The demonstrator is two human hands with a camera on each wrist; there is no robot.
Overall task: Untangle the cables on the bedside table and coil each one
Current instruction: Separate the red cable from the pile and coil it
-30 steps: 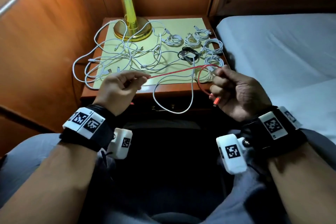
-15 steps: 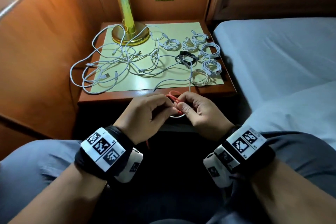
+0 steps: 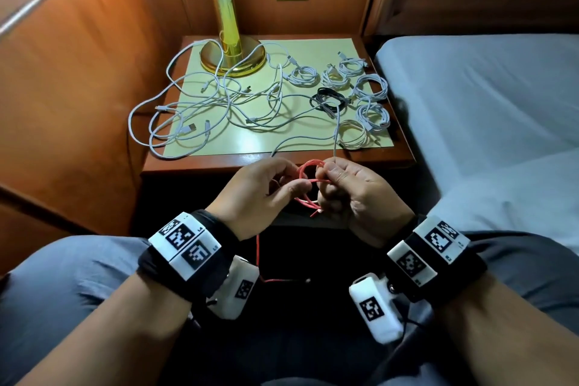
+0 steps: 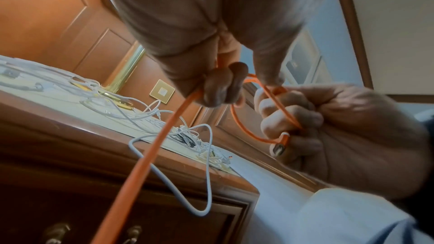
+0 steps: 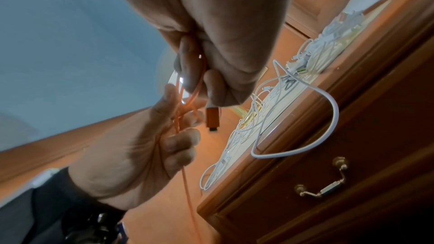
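Note:
Both hands hold a red-orange cable (image 3: 308, 180) just in front of the bedside table (image 3: 200, 163). My left hand (image 3: 266, 188) pinches the strand (image 4: 169, 123), whose loose tail hangs down to my lap. My right hand (image 3: 344, 188) grips a small loop of the cable (image 4: 246, 127) with its orange plug (image 5: 212, 118) sticking out below the fingers. On the table lies a tangle of white cables (image 3: 216, 106) at the left. Several coiled white cables (image 3: 369, 88) and one coiled black cable (image 3: 329, 100) lie at the right.
A brass lamp base (image 3: 232, 59) stands at the table's back left with cables around it. One white cable (image 4: 206, 183) hangs in a loop over the table's front edge above the drawer handles (image 5: 328, 186). The bed (image 3: 485, 97) lies to the right, wooden panelling to the left.
The hands came together from holding the red cable stretched apart, then drew closer to me in front of the table edge. The cable now forms small loops in the right hand.

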